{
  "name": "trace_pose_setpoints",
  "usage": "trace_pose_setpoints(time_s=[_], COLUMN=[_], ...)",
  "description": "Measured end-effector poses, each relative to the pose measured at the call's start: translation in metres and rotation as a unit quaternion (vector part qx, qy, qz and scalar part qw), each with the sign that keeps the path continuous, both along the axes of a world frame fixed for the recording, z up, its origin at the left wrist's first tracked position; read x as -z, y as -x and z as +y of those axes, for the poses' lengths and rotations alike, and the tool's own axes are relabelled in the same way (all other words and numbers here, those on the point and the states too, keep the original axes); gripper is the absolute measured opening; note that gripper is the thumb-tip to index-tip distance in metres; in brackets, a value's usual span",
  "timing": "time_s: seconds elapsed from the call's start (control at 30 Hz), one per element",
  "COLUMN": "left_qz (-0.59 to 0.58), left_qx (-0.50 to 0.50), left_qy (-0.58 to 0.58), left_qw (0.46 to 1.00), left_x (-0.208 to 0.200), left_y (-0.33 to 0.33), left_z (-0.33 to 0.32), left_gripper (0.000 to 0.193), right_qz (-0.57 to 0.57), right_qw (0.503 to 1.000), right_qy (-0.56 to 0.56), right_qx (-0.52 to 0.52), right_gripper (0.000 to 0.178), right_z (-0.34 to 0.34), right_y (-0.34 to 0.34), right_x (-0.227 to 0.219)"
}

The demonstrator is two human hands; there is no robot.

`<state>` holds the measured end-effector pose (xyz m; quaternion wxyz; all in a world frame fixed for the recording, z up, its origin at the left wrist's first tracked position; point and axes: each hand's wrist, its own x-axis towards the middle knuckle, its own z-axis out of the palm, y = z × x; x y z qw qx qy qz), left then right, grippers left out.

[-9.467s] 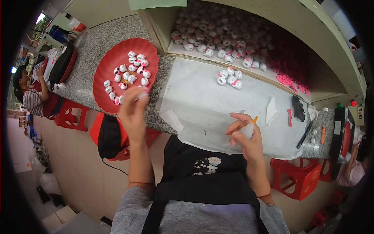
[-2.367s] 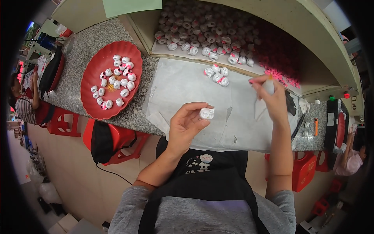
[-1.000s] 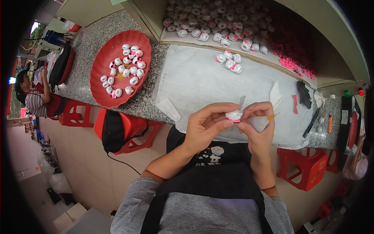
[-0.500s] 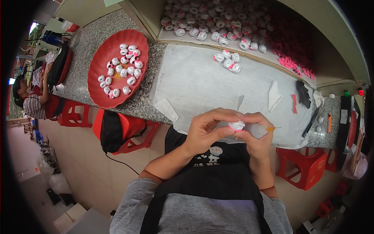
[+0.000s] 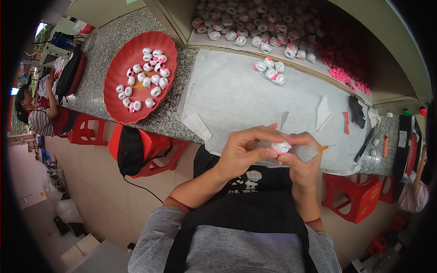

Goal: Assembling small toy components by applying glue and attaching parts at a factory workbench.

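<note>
Above the front edge of the table, my left hand [image 5: 243, 148] pinches a small white rounded piece with a pink rim [image 5: 281, 148] between thumb and fingers. My right hand [image 5: 304, 164] meets it from the other side, its thumb and forefinger at the same piece. Tucked in the right palm is a translucent squeeze bottle [image 5: 306, 152], its orange needle tip pointing right, away from the piece. Similar white-and-pink pieces [image 5: 274, 73] lie in a small group farther back on the white sheet [image 5: 236, 100].
A red scalloped tray [image 5: 114, 86] with several such pieces stands at left. Many more fill the shelf [image 5: 255, 50] behind, beside a pink heap [image 5: 341, 75]. Scraps, dark tweezers [image 5: 363, 148] and an orange stick [image 5: 386, 146] lie right. Red stools [image 5: 353, 195] flank me; a person [image 5: 41, 111] sits far left.
Both hands stay together round the piece, which has turned slightly in the fingers. The bottle's needle tip now tilts a little more upward. The whole view has shifted slightly.
</note>
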<state>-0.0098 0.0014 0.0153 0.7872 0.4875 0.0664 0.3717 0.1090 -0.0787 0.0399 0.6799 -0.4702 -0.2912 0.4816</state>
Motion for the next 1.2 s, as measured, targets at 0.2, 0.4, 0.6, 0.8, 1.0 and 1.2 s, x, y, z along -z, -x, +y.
trace_pose_setpoints(time_s=[0.2,0.4,0.6,0.8,1.0,1.2], left_qz=[0.029,0.036,0.044,0.072,0.074,0.039], left_qx=[-0.002,-0.048,-0.075,-0.095,-0.061,-0.025], left_qy=[0.002,-0.034,-0.026,-0.037,0.046,0.023], left_qw=[1.000,0.998,0.996,0.992,0.994,0.999], left_x=[-0.002,-0.002,-0.004,-0.004,-0.004,0.013], left_y=[0.002,0.000,-0.002,-0.001,-0.004,-0.002], left_z=[0.000,-0.003,-0.007,-0.008,-0.003,0.003], left_gripper=[0.027,0.026,0.025,0.024,0.024,0.021], right_qz=[-0.017,-0.025,0.010,0.036,0.045,0.055], right_qw=[1.000,0.999,1.000,0.999,0.999,0.998], right_qy=[0.003,0.024,-0.008,-0.012,0.008,0.010], right_qx=[-0.014,-0.018,0.009,0.007,-0.025,-0.033], right_gripper=[0.025,0.026,0.026,0.025,0.024,0.023], right_z=[0.005,0.004,0.006,0.009,0.010,0.010], right_y=[0.000,0.000,0.006,0.008,0.000,0.000], right_x=[-0.002,-0.001,0.001,0.005,0.007,0.009])
